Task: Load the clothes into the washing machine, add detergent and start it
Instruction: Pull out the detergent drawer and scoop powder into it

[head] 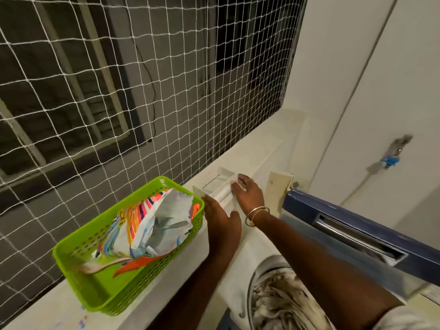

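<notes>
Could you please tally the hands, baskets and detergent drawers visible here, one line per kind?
hands: 2 (left hand, right hand)
green basket: 1
detergent drawer: 1
total: 4

2 bare grips are showing: 1 left grip and 1 right grip. 1 lime-green perforated plastic basket is carrying 1 torn multicoloured detergent pouch. 1 white plastic detergent drawer is showing on 1 white top-loading washing machine with a blue lid. 1 white knotted net is hanging behind.
</notes>
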The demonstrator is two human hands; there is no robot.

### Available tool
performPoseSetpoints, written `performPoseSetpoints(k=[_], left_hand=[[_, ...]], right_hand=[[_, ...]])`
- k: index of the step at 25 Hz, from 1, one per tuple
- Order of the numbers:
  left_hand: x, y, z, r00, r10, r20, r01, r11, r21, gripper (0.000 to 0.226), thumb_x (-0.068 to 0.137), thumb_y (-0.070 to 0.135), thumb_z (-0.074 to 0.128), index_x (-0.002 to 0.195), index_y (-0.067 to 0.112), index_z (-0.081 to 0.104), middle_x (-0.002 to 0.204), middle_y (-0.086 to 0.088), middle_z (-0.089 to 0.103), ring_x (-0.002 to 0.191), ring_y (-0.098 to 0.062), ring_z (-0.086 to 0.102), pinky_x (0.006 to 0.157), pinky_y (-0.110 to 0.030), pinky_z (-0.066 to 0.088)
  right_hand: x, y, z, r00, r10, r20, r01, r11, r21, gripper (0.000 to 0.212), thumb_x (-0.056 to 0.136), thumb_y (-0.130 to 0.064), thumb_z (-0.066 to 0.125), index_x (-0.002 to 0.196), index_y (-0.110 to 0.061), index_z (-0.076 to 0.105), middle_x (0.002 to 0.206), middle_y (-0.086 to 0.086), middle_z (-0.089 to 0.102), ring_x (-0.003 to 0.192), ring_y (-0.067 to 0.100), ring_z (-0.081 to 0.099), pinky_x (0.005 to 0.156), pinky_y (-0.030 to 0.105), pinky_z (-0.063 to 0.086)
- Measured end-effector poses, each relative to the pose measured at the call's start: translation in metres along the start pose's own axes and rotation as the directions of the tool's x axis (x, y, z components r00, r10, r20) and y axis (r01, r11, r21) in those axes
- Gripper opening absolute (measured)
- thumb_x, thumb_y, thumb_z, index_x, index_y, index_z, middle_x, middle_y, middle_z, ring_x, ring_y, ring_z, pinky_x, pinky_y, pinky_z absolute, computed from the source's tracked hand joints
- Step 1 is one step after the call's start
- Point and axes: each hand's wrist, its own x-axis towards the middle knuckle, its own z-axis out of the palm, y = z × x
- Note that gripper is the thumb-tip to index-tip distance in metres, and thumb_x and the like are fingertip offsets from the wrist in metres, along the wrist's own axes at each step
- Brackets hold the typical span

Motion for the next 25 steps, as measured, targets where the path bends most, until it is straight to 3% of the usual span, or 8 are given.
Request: performPoseSetpoints(k=[4,7,12,18,21,25], left_hand=[[-0.009,-0.002,0.004,0.997,0.054,-0.046,-0.055,0.998,-0.02,0.086,0.094,0.012,0.054,0.154,0.008,-0.007,0.163,-0.007,-0.008,0.152,-0.02,-0.004,0.118,-0.024,-0.002],[-0.033,-0.004,0.01,0.964,0.241,-0.112,-0.237,0.97,0.044,0.079,0.095,0.012,0.052,0.155,0.011,0.001,0.161,0.003,-0.011,0.152,-0.014,-0.003,0.122,-0.027,0.006],[-0.065,-0.001,0.023,0.903,0.421,-0.083,-0.413,0.905,0.098,0.051,0.103,0.021,0.038,0.153,0.016,0.028,0.163,0.004,0.019,0.149,-0.006,0.017,0.12,-0.022,0.019],[-0.098,-0.033,0.063,0.902,0.428,0.05,-0.43,0.885,0.177,0.042,0.104,0.024,0.045,0.145,0.017,0.044,0.15,0.0,0.046,0.139,-0.01,0.043,0.115,-0.035,0.036],[-0.129,-0.052,0.084,0.915,0.389,0.105,-0.402,0.901,0.163,0.041,0.104,0.027,0.044,0.145,0.02,0.044,0.15,0.001,0.045,0.139,-0.011,0.043,0.117,-0.032,0.033],[-0.157,-0.058,0.088,0.943,0.309,0.123,-0.324,0.936,0.14,0.043,0.105,0.033,0.039,0.148,0.029,0.038,0.155,0.009,0.036,0.142,-0.005,0.034,0.121,-0.034,0.026]], right_hand=[[-0.01,0.002,-0.011,1.0,0.002,0.009,-0.002,1.0,0.016,0.048,0.096,-0.041,0.057,0.139,-0.022,0.051,0.144,-0.002,0.052,0.128,0.019,0.051,0.11,0.033,0.037],[-0.028,0.006,-0.025,0.999,-0.044,-0.002,0.044,0.999,0.027,0.045,0.095,-0.043,0.056,0.136,-0.025,0.052,0.14,-0.004,0.055,0.126,0.018,0.054,0.106,0.029,0.038],[-0.078,0.017,-0.055,0.989,-0.149,-0.012,0.149,0.988,0.033,0.042,0.098,-0.042,0.053,0.137,-0.03,0.051,0.143,-0.008,0.053,0.127,0.01,0.049,0.107,0.027,0.037],[-0.135,0.094,-0.104,0.976,-0.215,-0.047,0.21,0.974,-0.089,0.045,0.096,-0.043,0.051,0.135,-0.02,0.056,0.136,-0.002,0.059,0.123,0.013,0.054,0.105,0.035,0.045],[-0.153,0.128,-0.122,0.98,-0.195,-0.028,0.188,0.968,-0.165,0.048,0.095,-0.043,0.05,0.135,-0.018,0.057,0.135,0.002,0.06,0.123,0.017,0.055,0.108,0.036,0.042],[-0.168,0.131,-0.127,0.978,-0.207,0.019,0.208,0.963,-0.172,0.049,0.095,-0.046,0.046,0.135,-0.018,0.056,0.135,0.002,0.06,0.125,0.016,0.053,0.109,0.025,0.035]])
